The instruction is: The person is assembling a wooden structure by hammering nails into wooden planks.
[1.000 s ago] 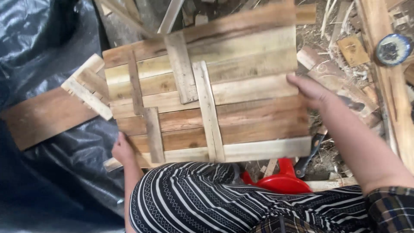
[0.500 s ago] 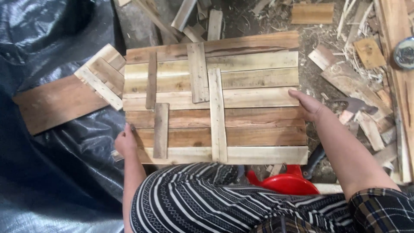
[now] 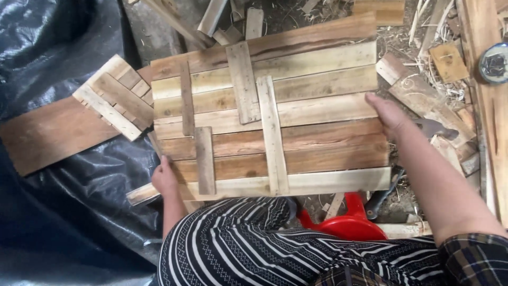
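Observation:
A wooden panel [image 3: 317, 127] made of several horizontal planks joined by short vertical battens lies across my lap and the ground. My left hand [image 3: 165, 179] grips its lower left edge. My right hand [image 3: 389, 116] holds its right edge, fingers laid on the planks. My knee in striped black-and-white cloth [image 3: 248, 243] is just below the panel.
A smaller slatted wooden piece [image 3: 117, 98] and a brown board [image 3: 50, 135] lie left on black plastic sheeting [image 3: 63, 222]. Wood offcuts and shavings [image 3: 434, 100] litter the right. A red plastic stool [image 3: 349, 222] sits under the panel's near edge. A round tin [image 3: 495, 62] rests far right.
The panel has shifted slightly and levelled between my hands; both hands keep their hold on its edges.

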